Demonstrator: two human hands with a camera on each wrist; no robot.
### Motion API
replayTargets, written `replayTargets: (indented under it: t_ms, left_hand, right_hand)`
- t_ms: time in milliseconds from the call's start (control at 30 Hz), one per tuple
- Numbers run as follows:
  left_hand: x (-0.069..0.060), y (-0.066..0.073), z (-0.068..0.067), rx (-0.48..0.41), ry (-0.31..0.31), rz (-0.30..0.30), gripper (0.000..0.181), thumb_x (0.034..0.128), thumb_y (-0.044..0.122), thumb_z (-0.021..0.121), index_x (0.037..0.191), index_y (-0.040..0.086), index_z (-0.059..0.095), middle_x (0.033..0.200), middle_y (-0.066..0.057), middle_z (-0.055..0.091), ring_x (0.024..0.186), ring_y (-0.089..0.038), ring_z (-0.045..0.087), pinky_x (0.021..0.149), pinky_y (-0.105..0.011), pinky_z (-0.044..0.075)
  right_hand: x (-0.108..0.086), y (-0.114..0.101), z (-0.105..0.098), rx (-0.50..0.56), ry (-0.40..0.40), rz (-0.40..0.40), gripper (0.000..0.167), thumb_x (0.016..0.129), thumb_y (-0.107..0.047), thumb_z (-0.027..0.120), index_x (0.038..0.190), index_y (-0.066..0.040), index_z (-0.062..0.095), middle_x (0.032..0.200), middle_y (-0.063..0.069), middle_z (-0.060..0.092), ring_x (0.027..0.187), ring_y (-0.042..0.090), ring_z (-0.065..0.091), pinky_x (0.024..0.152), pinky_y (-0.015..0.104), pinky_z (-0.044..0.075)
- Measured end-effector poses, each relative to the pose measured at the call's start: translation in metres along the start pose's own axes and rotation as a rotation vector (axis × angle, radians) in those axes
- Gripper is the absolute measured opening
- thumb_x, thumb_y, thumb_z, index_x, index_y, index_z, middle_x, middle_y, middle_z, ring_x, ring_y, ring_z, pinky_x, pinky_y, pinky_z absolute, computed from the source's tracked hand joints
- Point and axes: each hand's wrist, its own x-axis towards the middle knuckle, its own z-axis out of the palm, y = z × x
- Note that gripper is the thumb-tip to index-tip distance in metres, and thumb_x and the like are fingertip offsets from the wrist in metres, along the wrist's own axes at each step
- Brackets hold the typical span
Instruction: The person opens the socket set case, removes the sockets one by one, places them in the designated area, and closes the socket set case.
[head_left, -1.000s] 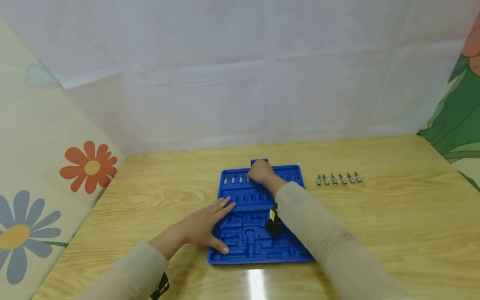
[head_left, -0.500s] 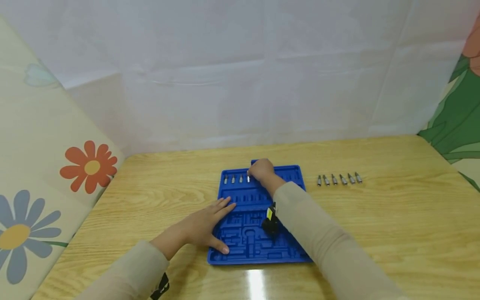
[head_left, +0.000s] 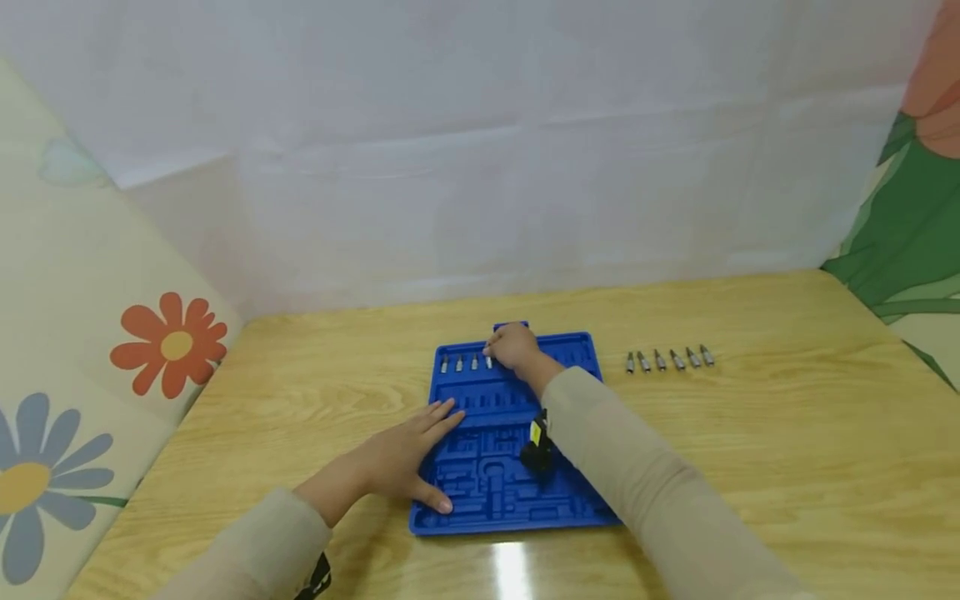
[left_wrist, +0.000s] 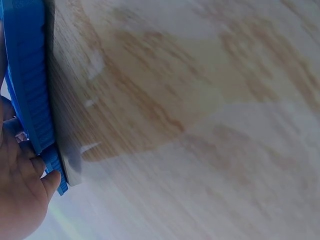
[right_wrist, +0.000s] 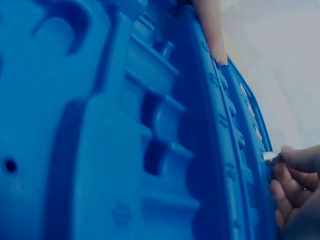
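Observation:
A blue molded tool tray (head_left: 517,517) lies on the wooden table. Several silver bit sockets (head_left: 459,363) stand in the left part of its far row. With thumb and fingers, my right hand (head_left: 514,347) pinches another silver bit socket (right_wrist: 271,158) at that row, just right of the seated ones. My left hand (head_left: 401,454) rests with spread, fairly straight fingers on the tray's left side, thumb near the front left corner. Only part of this hand and the tray edge (left_wrist: 31,75) shows in the left wrist view.
To the tray's right, several loose bit sockets (head_left: 677,360) lie in a line on the table (head_left: 765,467). A white cloth (head_left: 390,183) hangs behind the table. Flower-patterned panels (head_left: 45,275) flank both sides.
My right hand has shifted slightly at the far row, so more of the pinched bit socket shows. The left hand stays put on the tray. The head view has moved a little.

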Motion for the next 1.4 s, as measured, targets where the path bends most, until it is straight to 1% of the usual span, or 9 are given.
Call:
replayTargets:
  t_ms: [100,200,300,367,533,667,967,1233,1400]
  left_hand:
    - [0.000,-0.001,-0.001,0.005,0.002,-0.005,0.106,0.0595,0.066,0.058,0.139,0.009,0.017,0.142,-0.013,0.009,0.128,-0.031,0.009,0.095,-0.047,0.024]
    - [0.001,-0.002,-0.002,-0.003,-0.007,-0.015,0.106,0.0591,0.066,0.058,0.139,0.009,0.017,0.143,-0.013,0.009,0.128,-0.031,0.009,0.095,-0.048,0.025]
    - [0.002,-0.001,-0.001,-0.017,-0.027,-0.021,0.106,0.0588,0.066,0.059,0.139,0.010,0.017,0.143,-0.012,0.009,0.128,-0.031,0.009,0.094,-0.048,0.026]
    - [0.003,-0.002,-0.001,-0.019,-0.032,-0.020,0.106,0.0589,0.066,0.059,0.139,0.010,0.017,0.143,-0.012,0.009,0.128,-0.031,0.009,0.094,-0.048,0.026]
    - [0.005,-0.002,-0.001,-0.017,-0.023,-0.009,0.106,0.0589,0.066,0.058,0.139,0.010,0.018,0.142,-0.013,0.010,0.128,-0.030,0.010,0.094,-0.048,0.026]
    - [0.006,-0.003,0.002,-0.020,-0.023,0.006,0.106,0.0590,0.067,0.058,0.139,0.009,0.018,0.142,-0.013,0.010,0.128,-0.031,0.009,0.095,-0.047,0.025]
    - [0.012,-0.004,-0.001,0.012,0.016,0.022,0.106,0.0598,0.066,0.058,0.139,0.007,0.017,0.142,-0.015,0.010,0.127,-0.032,0.010,0.095,-0.047,0.025]
    - [0.012,-0.003,-0.002,0.009,0.007,0.003,0.107,0.0590,0.068,0.056,0.139,0.009,0.017,0.142,-0.014,0.009,0.128,-0.030,0.010,0.094,-0.048,0.026]
    - [0.010,-0.001,-0.003,0.004,0.001,-0.002,0.107,0.0588,0.068,0.057,0.139,0.008,0.017,0.142,-0.015,0.010,0.127,-0.031,0.010,0.095,-0.048,0.025]
  right_hand:
    - [0.042,0.029,0.016,0.199,0.054,-0.060,0.016,0.076,-0.015,0.067,0.090,-0.009,0.066,0.093,0.003,0.062,0.082,0.015,0.056,0.065,0.029,0.045]
    - [0.053,0.034,0.018,0.341,0.053,-0.048,0.016,0.074,-0.015,0.068,0.087,-0.006,0.064,0.090,0.004,0.061,0.077,0.016,0.056,0.063,0.030,0.045]
    - [0.001,-0.002,-0.005,0.344,-0.026,0.036,0.022,0.081,-0.010,0.060,0.101,0.000,0.059,0.101,0.010,0.059,0.087,0.024,0.056,0.074,0.036,0.045]
    - [-0.030,-0.020,-0.019,0.345,-0.058,0.036,0.024,0.085,-0.007,0.054,0.106,0.005,0.055,0.104,0.015,0.056,0.090,0.027,0.055,0.076,0.037,0.045]
    - [-0.059,-0.030,-0.037,0.360,-0.112,0.001,0.026,0.088,-0.007,0.049,0.111,0.005,0.051,0.103,0.018,0.055,0.090,0.029,0.055,0.076,0.036,0.046]
    - [-0.069,-0.031,-0.050,0.383,-0.139,0.024,0.025,0.089,-0.006,0.047,0.111,0.006,0.049,0.101,0.018,0.054,0.094,0.030,0.055,0.078,0.037,0.045]
    - [-0.047,0.004,-0.079,0.462,-0.165,-0.027,0.019,0.087,-0.008,0.051,0.103,0.002,0.049,0.089,0.011,0.053,0.090,0.030,0.057,0.072,0.037,0.048]
    - [-0.056,0.026,-0.114,0.468,-0.135,-0.011,0.024,0.087,-0.006,0.050,0.108,0.004,0.046,0.106,0.020,0.051,0.078,0.018,0.057,0.077,0.038,0.045]
    - [-0.065,0.044,-0.137,0.430,-0.107,-0.042,0.032,0.088,-0.006,0.048,0.116,0.007,0.041,0.111,0.022,0.046,0.083,0.017,0.055,0.082,0.038,0.043]
